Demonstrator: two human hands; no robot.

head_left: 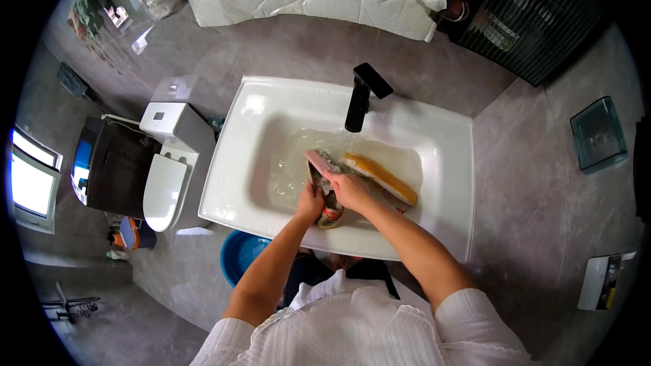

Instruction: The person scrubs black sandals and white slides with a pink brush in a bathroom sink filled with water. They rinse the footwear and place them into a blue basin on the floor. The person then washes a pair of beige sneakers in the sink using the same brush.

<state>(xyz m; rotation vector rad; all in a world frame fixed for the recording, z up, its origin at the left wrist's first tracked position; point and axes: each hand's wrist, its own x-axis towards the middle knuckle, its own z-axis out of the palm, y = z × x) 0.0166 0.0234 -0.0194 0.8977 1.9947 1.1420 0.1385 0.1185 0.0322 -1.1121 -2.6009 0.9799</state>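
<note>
Inside the white sink [224, 183], my left hand [310, 205] is closed round a dark shoe [330, 216] with a reddish patch at its near end. My right hand [351, 192] grips a pink scrubbing brush [316, 159], pressed against the shoe; its bristles are mostly hidden, with pale suds around it. A second shoe [383, 177] lies on its side in the cloudy water, right of my hands, its yellow-tan sole showing. My fingers cover much of the held shoe.
A black faucet [359, 98] rises at the sink's far edge. A blue basin [237, 257] sits below the sink's near left corner. To the left stands a white toilet [165, 193]. A dark ribbed cabinet [529, 20] is at far right, a glass shelf [600, 134] on the right wall.
</note>
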